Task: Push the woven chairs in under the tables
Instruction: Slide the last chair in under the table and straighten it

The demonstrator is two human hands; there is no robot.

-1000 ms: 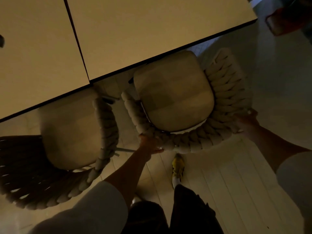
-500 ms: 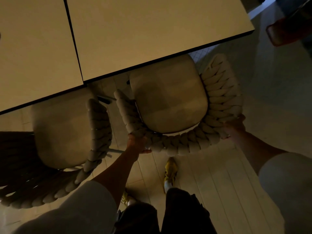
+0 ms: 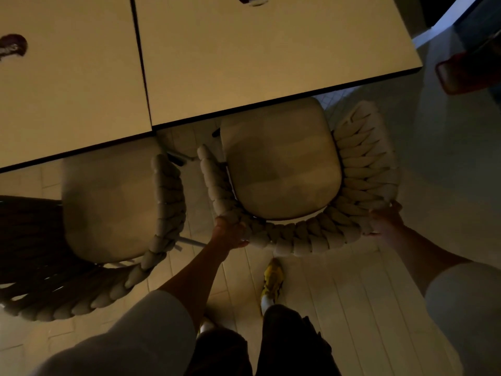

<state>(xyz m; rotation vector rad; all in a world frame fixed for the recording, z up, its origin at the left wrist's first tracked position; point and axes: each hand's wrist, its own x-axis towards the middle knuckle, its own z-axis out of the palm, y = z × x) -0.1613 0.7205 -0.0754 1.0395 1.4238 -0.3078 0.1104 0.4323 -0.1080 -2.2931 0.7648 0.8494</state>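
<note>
Right chair: the cream woven-rope chair with a padded beige seat [image 3: 282, 169] stood on the pale tiled floor [image 3: 360, 289], its seat front just under the edge of the right cream flat-topped bench [image 3: 271, 55].
Left grip: the left hand [image 3: 229, 232] was clamped on the left rear corner of the braided backrest.
Right grip: the right hand [image 3: 385, 219] was clamped on the right rear corner.
Left chair: a second cream woven-rope chair [image 3: 113, 213] stood beside it, partly under the left cream bench [image 3: 67, 85].
Foot: a yellow shoe [image 3: 272, 280] stood behind the backrest.
</note>
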